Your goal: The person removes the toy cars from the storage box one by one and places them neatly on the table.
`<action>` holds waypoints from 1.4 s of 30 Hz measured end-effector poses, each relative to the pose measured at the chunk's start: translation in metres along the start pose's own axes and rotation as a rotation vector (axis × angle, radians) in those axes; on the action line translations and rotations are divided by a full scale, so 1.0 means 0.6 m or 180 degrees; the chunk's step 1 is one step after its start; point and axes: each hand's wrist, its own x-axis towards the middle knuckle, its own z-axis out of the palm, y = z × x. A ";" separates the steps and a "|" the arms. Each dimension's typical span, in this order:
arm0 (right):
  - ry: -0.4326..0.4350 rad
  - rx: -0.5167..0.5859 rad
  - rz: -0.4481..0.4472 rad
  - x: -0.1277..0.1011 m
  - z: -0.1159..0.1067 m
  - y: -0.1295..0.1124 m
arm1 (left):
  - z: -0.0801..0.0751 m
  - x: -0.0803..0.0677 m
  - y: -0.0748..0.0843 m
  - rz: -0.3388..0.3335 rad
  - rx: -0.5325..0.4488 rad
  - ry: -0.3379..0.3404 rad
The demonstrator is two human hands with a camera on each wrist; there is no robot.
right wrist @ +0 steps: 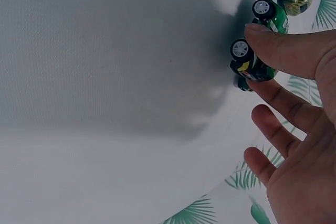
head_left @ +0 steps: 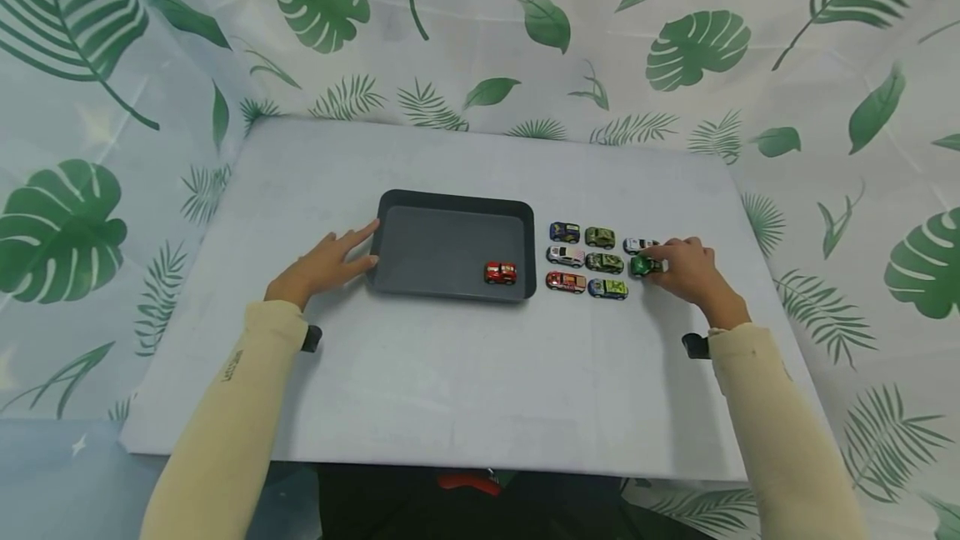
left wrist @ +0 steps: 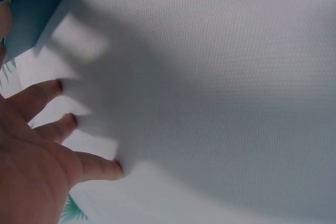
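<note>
A red toy car (head_left: 500, 272) is seen parked in the near right corner of the tray. Seven more toy cars (head_left: 586, 261) are lined up in rows on the desk (head_left: 465, 373). A leaf-print cloth (head_left: 480, 32) is hung behind.

- My head view looks forward and down from above the near edge of the table (head_left: 465, 390), taking in all of it, the tray (head_left: 454, 200) mid-table and the cars to its right.
- My left wrist view sits very close over the cloth, beside the left hand (left wrist: 31, 171); the tray's corner (left wrist: 37, 3) shows at top left, shared with the head view.
- My right wrist view looks from close by past the right hand (right wrist: 299, 145) at the green car (right wrist: 260, 45), which the head view (head_left: 643, 265) also shows.
</note>
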 end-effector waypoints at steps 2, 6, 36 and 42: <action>0.0003 -0.0006 -0.0012 0.001 0.002 0.000 | 0.001 0.001 -0.001 -0.0001 0.0010 0.0001; 0.0011 -0.0006 -0.0026 0.003 0.005 0.002 | 0.000 0.000 -0.001 0.0018 0.0013 0.0002; 0.0030 -0.0033 -0.0001 0.005 0.016 0.001 | 0.001 0.000 -0.001 0.0007 0.0042 0.0007; 0.0041 -0.0028 -0.0012 0.005 0.018 0.005 | -0.001 -0.004 0.002 -0.0009 0.0043 0.0004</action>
